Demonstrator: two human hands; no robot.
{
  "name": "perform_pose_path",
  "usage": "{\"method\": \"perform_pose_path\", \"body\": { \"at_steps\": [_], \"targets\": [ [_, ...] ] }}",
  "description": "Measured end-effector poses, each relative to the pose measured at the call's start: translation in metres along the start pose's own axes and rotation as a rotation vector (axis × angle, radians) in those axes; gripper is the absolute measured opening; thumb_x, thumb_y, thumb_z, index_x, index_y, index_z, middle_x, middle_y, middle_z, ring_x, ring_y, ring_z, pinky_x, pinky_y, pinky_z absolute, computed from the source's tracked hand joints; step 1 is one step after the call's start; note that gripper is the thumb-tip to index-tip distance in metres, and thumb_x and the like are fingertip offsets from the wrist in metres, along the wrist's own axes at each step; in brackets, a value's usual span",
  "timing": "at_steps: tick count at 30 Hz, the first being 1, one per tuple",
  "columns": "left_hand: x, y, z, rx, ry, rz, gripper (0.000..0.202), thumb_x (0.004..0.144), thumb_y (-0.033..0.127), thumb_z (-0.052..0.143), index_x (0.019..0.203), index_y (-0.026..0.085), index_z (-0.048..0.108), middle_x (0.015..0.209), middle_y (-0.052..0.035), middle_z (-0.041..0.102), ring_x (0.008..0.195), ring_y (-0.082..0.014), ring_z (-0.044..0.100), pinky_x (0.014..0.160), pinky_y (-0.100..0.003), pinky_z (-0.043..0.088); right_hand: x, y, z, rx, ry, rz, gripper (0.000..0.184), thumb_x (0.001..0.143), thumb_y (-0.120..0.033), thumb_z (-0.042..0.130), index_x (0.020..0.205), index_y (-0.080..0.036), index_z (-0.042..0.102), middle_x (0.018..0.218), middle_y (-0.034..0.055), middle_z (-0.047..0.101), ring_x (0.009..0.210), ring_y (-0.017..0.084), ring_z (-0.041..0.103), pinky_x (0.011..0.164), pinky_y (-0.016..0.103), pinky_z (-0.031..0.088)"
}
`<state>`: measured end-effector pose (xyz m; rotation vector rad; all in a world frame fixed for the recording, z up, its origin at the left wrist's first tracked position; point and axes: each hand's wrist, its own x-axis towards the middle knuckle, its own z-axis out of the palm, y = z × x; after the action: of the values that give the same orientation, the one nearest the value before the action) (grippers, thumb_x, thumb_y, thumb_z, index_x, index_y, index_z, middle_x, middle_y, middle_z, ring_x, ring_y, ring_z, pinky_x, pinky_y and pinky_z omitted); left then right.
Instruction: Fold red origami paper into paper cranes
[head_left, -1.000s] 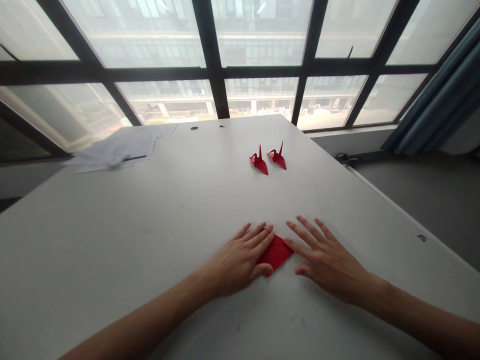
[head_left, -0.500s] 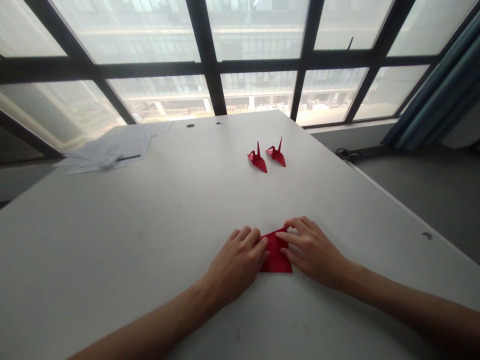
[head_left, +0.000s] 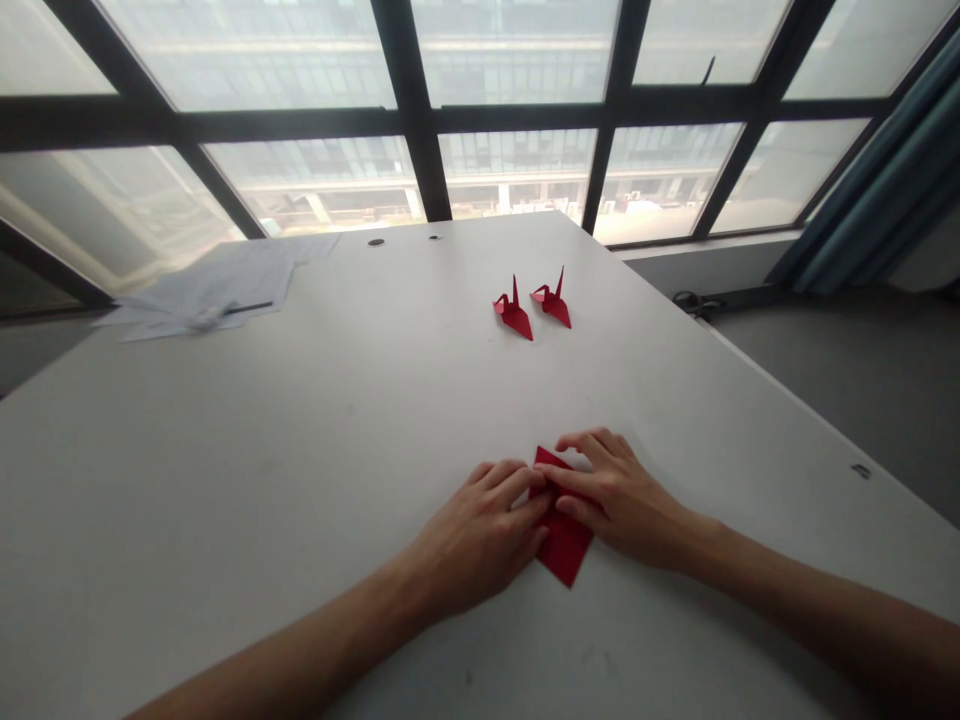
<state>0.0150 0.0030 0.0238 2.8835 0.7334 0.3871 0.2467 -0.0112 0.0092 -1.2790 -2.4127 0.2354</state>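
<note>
A folded piece of red origami paper (head_left: 564, 549) lies on the white table, turned at an angle with one corner toward me. My left hand (head_left: 491, 525) grips its left side, with curled fingers and the thumb near the edge. From the right, my right hand (head_left: 616, 500) holds the same paper between thumb and fingers, its index fingertip close to my left fingertips. Part of the paper is hidden under both hands. Farther back stand two red paper cranes, the left crane (head_left: 516, 318) and the right crane (head_left: 555, 306).
The white table (head_left: 262, 480) reaches toward large windows. White paper sheets (head_left: 217, 280) with a dark pen (head_left: 251, 307) lie at its far left. A blue curtain (head_left: 847, 215) hangs at the right, and a dark cable (head_left: 697, 302) lies beyond the right edge.
The red paper has been rotated between my hands, so a corner now points toward me instead of a straight edge. My left fingers have moved closer to the right ones.
</note>
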Motion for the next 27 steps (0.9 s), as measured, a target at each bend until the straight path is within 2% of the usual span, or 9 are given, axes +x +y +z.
{"method": "perform_pose_path", "body": {
  "at_steps": [8,13,19,23,27],
  "targets": [
    [-0.001,0.001,0.006,0.069,-0.037,0.047,0.014,0.100,0.026,0.054,0.108,0.019,0.063,0.112,-0.0063,0.063,0.109,-0.0244,0.056,0.095,-0.042,0.047,0.006,0.001,0.000,-0.086,-0.105,-0.037,0.038,0.097,-0.036,0.054,0.135,-0.036,0.058,0.149,0.0093,0.045,0.127,0.033,0.043,0.109,0.057,0.030],
    [-0.001,0.000,0.007,0.063,-0.047,0.030,0.015,0.100,0.026,0.055,0.109,0.017,0.063,0.112,-0.0070,0.062,0.111,-0.0244,0.055,0.097,-0.042,0.048,0.007,-0.001,0.001,-0.137,-0.088,-0.008,0.040,0.101,-0.039,0.047,0.139,-0.036,0.055,0.151,0.0097,0.044,0.131,0.032,0.041,0.111,0.058,0.025],
    [0.000,0.002,0.006,0.050,-0.039,0.030,0.020,0.100,0.026,0.054,0.115,0.016,0.062,0.109,-0.0078,0.064,0.106,-0.0242,0.058,0.096,-0.042,0.051,0.008,0.003,0.003,-0.168,-0.057,0.095,0.042,0.101,-0.040,0.044,0.141,-0.030,0.054,0.153,0.0118,0.044,0.133,0.035,0.040,0.110,0.059,0.027],
    [-0.002,0.003,0.009,0.019,0.003,-0.008,0.022,0.099,0.024,0.054,0.118,0.015,0.061,0.122,-0.0109,0.063,0.119,-0.0252,0.057,0.103,-0.042,0.051,0.005,0.003,0.003,-0.111,0.022,0.113,0.039,0.098,-0.030,0.049,0.136,-0.028,0.059,0.149,0.0093,0.049,0.132,0.032,0.041,0.111,0.055,0.028],
    [-0.005,0.002,0.013,0.014,0.043,0.044,0.032,0.101,0.024,0.050,0.130,0.011,0.057,0.141,-0.0140,0.056,0.139,-0.0249,0.045,0.117,-0.040,0.042,-0.002,0.002,0.003,-0.076,0.037,0.067,0.032,0.094,-0.029,0.057,0.124,-0.031,0.068,0.143,0.0075,0.054,0.128,0.033,0.043,0.109,0.055,0.029]
  ]
}}
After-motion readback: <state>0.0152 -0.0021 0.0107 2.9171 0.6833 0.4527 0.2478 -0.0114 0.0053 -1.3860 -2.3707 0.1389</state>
